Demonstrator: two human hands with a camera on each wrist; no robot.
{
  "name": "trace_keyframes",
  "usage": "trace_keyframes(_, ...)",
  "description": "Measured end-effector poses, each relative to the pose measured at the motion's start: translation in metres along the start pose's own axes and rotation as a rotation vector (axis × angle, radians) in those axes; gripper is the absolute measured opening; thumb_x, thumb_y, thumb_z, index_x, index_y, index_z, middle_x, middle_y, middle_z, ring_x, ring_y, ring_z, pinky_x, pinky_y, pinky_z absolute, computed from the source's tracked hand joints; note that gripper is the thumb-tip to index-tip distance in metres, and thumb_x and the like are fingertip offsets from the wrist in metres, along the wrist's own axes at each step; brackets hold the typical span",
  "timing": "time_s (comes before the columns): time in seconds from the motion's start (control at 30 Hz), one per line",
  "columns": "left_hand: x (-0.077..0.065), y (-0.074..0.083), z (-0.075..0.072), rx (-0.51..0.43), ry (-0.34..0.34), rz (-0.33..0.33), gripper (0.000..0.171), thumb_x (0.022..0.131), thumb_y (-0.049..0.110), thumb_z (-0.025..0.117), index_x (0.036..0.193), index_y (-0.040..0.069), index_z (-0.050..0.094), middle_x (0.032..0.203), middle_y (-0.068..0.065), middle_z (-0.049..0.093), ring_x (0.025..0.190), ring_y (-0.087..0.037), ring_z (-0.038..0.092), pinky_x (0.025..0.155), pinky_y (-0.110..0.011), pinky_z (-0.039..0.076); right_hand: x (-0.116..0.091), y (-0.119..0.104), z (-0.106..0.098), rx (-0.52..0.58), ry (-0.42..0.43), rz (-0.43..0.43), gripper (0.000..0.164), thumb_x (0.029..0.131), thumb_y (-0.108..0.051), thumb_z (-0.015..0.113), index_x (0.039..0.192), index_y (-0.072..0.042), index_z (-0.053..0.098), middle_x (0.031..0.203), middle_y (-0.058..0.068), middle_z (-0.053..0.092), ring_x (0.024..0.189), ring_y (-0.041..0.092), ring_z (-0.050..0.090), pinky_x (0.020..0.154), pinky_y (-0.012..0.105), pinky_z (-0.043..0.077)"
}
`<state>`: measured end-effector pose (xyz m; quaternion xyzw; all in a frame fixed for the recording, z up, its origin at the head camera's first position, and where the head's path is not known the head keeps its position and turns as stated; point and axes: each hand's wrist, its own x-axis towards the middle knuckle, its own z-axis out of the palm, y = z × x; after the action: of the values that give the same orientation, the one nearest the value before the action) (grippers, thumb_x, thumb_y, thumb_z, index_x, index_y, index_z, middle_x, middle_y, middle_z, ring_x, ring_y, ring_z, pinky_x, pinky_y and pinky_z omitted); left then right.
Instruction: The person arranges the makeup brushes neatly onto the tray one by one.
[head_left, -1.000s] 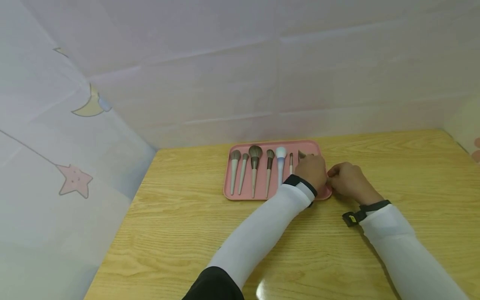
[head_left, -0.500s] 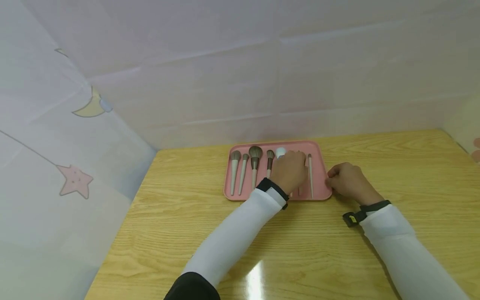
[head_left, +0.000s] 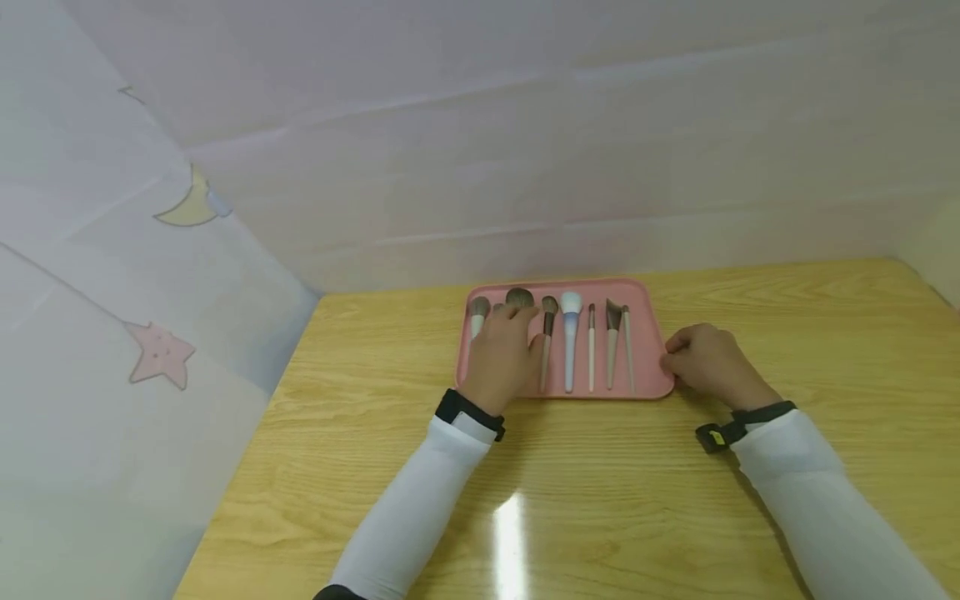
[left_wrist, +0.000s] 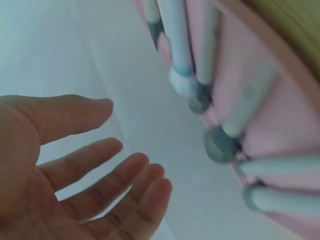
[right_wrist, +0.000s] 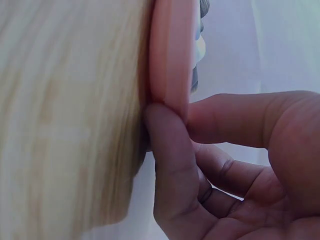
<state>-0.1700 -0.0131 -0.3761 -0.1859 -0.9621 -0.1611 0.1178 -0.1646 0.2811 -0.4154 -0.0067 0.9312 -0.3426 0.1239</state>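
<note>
A pink tray (head_left: 654, 367) carries a row of makeup brushes side by side. Among them are a white-tipped brush (head_left: 570, 346), an angled dark-tipped brush (head_left: 612, 342) and a large fluffy dark brush (head_left: 519, 297). My left hand (head_left: 501, 358) hovers over the tray's left part and hides several handles. In the left wrist view its fingers are spread and hold nothing, apart from the brush heads. My right hand (head_left: 708, 365) pinches the tray's right front corner between thumb and finger, as the tray wall (right_wrist: 172, 55) in the right wrist view shows.
The tray lies near the back of a wood-grain table (head_left: 600, 500). Behind it hangs a pale cloth backdrop (head_left: 450, 167), with a printed star (head_left: 161, 354) and moon (head_left: 191, 204) on the left side.
My left hand has moved left across the tray, from the right-hand brushes to the left ones, uncovering the angled and thin brushes. The right hand keeps its hold on the corner.
</note>
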Motion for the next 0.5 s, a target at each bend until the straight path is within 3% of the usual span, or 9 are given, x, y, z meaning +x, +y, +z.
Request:
trace_keyframes(0.1, -0.008, -0.009, 0.0, -0.007, 0.075, 0.009, 0.031, 0.099, 0.018, 0.074, 0.128, 0.006, 0.073, 0.128, -0.014, 0.072, 0.112, -0.031, 0.071, 0.091, -0.042, 0.062, -0.002, 0.001, -0.002, -0.001, -0.004, 0.003, 0.035, 0.098, -0.014, 0.063, 0.117, 0.015, 0.067, 0.103, 0.028, 0.074, 0.079, 0.021, 0.071, 0.064, 0.029, 0.053)
trace_keyframes(0.27, -0.019, -0.016, 0.004, 0.102, 0.133, 0.026, 0.031, 0.099, 0.02, 0.074, 0.127, 0.007, 0.073, 0.135, -0.013, 0.071, 0.112, -0.034, 0.071, 0.086, -0.046, 0.062, -0.004, 0.005, -0.007, 0.003, -0.005, -0.004, 0.036, 0.097, -0.014, 0.063, 0.117, 0.015, 0.067, 0.101, 0.026, 0.075, 0.076, 0.018, 0.071, 0.064, 0.029, 0.053)
trace_keyframes(0.33, -0.021, -0.015, 0.005, 0.138, 0.116, 0.012, 0.036, 0.1, 0.026, 0.072, 0.132, 0.01, 0.071, 0.139, -0.012, 0.069, 0.117, -0.035, 0.069, 0.088, -0.048, 0.061, -0.005, 0.009, -0.009, -0.006, 0.002, -0.009, 0.037, 0.096, -0.015, 0.063, 0.117, 0.015, 0.067, 0.098, 0.024, 0.076, 0.075, 0.018, 0.071, 0.064, 0.029, 0.053)
trace_keyframes(0.5, -0.02, -0.008, 0.006, 0.188, -0.024, -0.035, 0.062, 0.099, 0.046, 0.071, 0.152, 0.017, 0.055, 0.154, -0.011, 0.058, 0.139, -0.039, 0.056, 0.108, -0.054, 0.053, -0.011, 0.021, -0.015, -0.061, 0.035, -0.02, 0.039, 0.094, -0.016, 0.064, 0.117, 0.015, 0.068, 0.095, 0.023, 0.076, 0.079, 0.024, 0.069, 0.066, 0.029, 0.05)
